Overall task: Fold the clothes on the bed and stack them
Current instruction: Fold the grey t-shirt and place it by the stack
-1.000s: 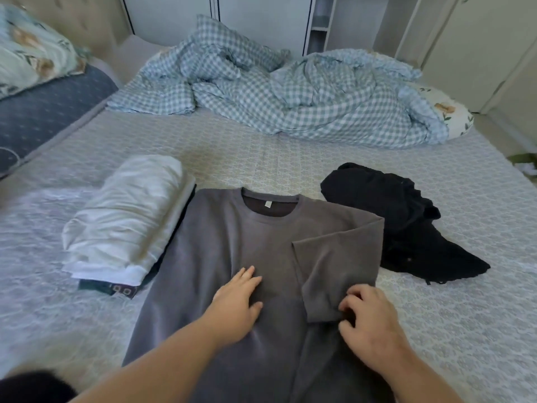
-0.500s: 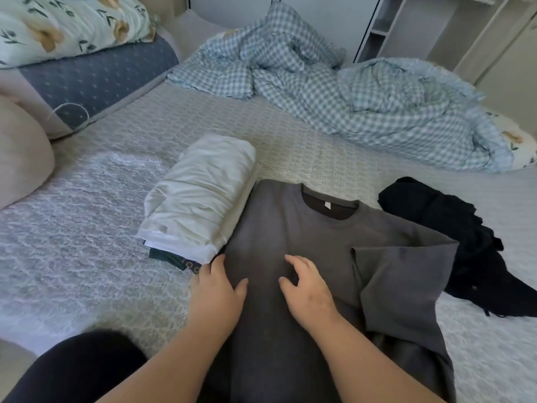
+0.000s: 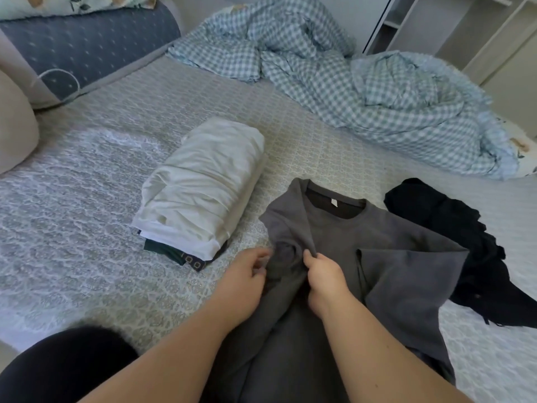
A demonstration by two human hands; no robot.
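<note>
Grey t-shirt (image 3: pixel 377 257) lies front-up on the bed (image 3: pixel 72 213), collar away from the person, right sleeve already folded inward. Left hand (image 3: pixel 247 277) and right hand (image 3: pixel 325 274) both pinch the bunched left sleeve and shoulder, fingers curled into the cloth.

Risks, as judged: the gathered fabric may fold in crooked and leave a lump; pulling it across could drag the folded right sleeve open; the shirt sits just beside the folded stack (image 3: pixel 200 193), white piece on top of a dark patterned one, and a wide sweep could nudge it. Black garment (image 3: pixel 465 251) lies crumpled to the right, touching the shirt's edge, still unfolded.

Containers: none visible; nothing is held in anything.
</note>
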